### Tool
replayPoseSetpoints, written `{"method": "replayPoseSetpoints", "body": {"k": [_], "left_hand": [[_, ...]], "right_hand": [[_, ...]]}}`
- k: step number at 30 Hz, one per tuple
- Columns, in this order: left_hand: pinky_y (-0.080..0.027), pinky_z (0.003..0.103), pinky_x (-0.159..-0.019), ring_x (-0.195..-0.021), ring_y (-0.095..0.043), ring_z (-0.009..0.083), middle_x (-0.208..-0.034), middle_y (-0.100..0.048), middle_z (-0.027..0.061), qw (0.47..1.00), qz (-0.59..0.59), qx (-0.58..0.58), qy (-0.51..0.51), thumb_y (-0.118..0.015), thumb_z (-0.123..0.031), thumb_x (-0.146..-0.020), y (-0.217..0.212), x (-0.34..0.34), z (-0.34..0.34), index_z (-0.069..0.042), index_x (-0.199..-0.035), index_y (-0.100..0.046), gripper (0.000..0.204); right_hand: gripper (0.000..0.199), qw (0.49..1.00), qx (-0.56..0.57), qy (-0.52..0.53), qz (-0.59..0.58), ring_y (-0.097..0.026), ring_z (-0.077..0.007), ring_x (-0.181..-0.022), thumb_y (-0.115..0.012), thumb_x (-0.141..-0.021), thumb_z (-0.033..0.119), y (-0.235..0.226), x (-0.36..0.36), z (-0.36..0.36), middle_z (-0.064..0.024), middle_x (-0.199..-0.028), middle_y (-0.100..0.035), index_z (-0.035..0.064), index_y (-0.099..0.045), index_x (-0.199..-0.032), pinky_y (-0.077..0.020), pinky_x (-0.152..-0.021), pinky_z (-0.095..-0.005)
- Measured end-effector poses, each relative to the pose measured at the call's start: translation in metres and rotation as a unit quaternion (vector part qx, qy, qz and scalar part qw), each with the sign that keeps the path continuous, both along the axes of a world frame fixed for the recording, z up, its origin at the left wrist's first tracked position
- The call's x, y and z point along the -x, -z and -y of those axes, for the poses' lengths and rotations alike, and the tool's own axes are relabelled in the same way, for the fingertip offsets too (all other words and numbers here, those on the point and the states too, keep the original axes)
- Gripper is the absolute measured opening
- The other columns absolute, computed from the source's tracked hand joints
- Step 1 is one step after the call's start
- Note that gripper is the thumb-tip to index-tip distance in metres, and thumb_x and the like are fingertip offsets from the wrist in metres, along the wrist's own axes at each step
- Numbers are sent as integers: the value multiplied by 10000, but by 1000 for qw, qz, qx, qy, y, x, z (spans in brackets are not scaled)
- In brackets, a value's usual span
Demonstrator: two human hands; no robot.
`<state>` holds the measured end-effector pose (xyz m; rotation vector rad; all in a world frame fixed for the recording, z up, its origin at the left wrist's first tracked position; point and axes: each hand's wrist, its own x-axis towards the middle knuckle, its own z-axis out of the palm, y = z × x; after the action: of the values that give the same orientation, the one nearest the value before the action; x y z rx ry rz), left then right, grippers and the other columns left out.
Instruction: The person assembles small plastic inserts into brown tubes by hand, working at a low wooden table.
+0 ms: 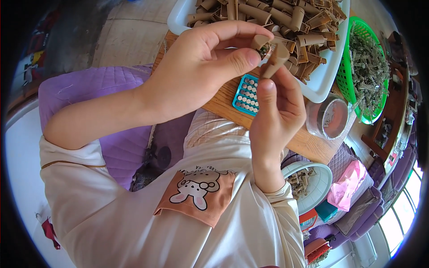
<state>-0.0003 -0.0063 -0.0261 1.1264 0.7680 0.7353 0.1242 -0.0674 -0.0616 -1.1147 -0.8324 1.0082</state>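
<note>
Above the wooden table, my left hand (196, 67) pinches a short curved tan plastic piece (260, 42) between thumb and fingers. A small dark and greenish part shows inside that piece; I cannot make out its kind. My right hand (278, 114) grips a second tan plastic piece (278, 56), a longer trough-like shell, tilted up toward the first. The two pieces are close together, and whether they touch is unclear. Just below them lies a small teal tray (236, 101) holding rows of small round discs, some pale and some greyish.
A white bin (320, 91) heaped with tan plastic pieces (281, 18) stands beyond my hands. Right of it are a green basket (344, 82) of greyish parts and a clear round tub (334, 118). Lower right, a pale bucket (322, 178) holds tan bits beside a pink bag (347, 185).
</note>
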Motion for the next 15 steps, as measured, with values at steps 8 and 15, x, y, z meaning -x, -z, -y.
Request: {"method": "replayPoseSetpoints", "body": {"k": [8, 15], "left_hand": [[-391, 235, -823, -944, -487, 111, -1015, -522, 66, 998, -3, -67, -13, -520, -153, -823, 3, 0, 1, 2, -1124, -421, 352], [-402, 242, -808, -944, -486, 111, -1011, -522, 74, 997, -22, -69, -28, -518, -191, -829, 1, 0, 9, 5, -1133, -419, 374]], "right_hand": [[234, 999, -3, 20, 26, -537, -115, -764, -603, -736, -3, 5, 13, -4, -80, -887, -542, -49, -516, -949, -443, -684, -213], [184, 985, -54, 26, 164, -501, -81, -748, -551, -756, -40, 8, 23, -9, -70, -884, -533, -4, -438, -897, -409, -677, -188]]}}
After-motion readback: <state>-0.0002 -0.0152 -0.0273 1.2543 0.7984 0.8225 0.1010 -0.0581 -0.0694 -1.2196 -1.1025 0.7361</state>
